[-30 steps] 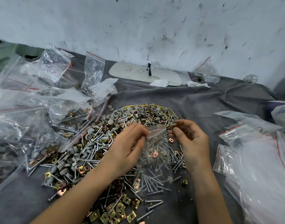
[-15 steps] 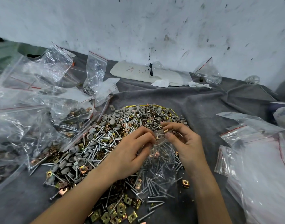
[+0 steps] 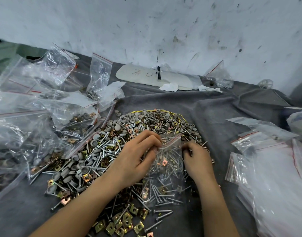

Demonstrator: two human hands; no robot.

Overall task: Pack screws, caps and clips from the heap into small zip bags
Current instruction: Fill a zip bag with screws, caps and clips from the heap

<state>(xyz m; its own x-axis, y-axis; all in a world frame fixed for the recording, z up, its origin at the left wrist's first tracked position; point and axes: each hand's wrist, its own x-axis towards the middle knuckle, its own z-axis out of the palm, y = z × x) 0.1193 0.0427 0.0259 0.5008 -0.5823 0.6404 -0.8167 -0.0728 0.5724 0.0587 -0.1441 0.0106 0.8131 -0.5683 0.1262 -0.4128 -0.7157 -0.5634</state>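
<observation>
**Figure.** The left hand (image 3: 136,158) pinched the left end of the red zip strip (image 3: 170,142) of a small zip bag (image 3: 165,170), thumb and fingers closed narrowly on the film. The right hand (image 3: 197,158) lay at the opposite end of the strip with its fingers curled. Whether they held the film, a loose part or nothing could not be read.

The strip ran straight across from one hand to the other, its right end tilted slightly away from the person. The bag's long axis ran at right angles to that line, from the mouth at the fingertips back toward the wrists. The bag thus lay between the two forearms, on top of the heap (image 3: 104,151).

Inside it, screws (image 3: 157,194) and a copper clip (image 3: 164,162) lay wrist-ward of the pinch, apart from the strip. Grey caps (image 3: 126,119) lay beyond the fingertips of both hands, and brass clips (image 3: 123,223) lay behind the left wrist.

Judged from this arrangement, the coming move turned on the strip's line. To seal, a pinch would travel along it from the left grip toward the right. To fill further, the right hand appeared the better placed to reach the parts past the mouth.
</observation>
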